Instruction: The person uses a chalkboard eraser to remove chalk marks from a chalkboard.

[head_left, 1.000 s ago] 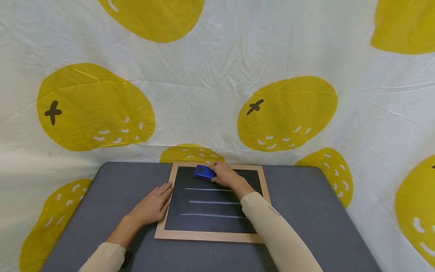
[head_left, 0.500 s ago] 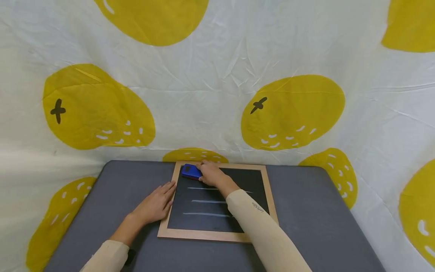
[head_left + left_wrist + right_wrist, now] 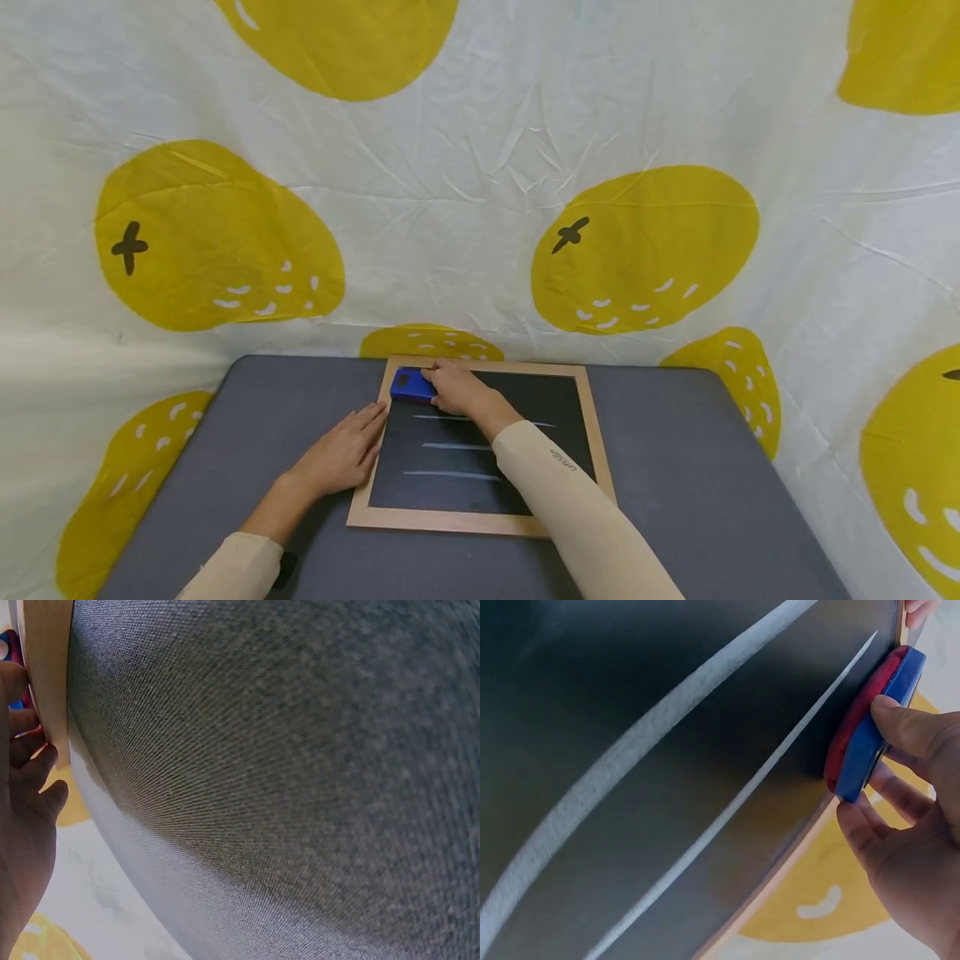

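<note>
A dark grey desk (image 3: pixel 675 467) with a woven cloth surface fills the near part of the scene. Behind it and along both sides hangs a creased white sheet (image 3: pixel 465 167) printed with big yellow fruit shapes (image 3: pixel 645 246), some with small black stems and white flecks. The light is even and soft.

Eraser (image 3: pixel 411 386) jammed in frame (image 3: pixel 480 523) corner; open board (image 3: pixel 525 400) to right.
</note>
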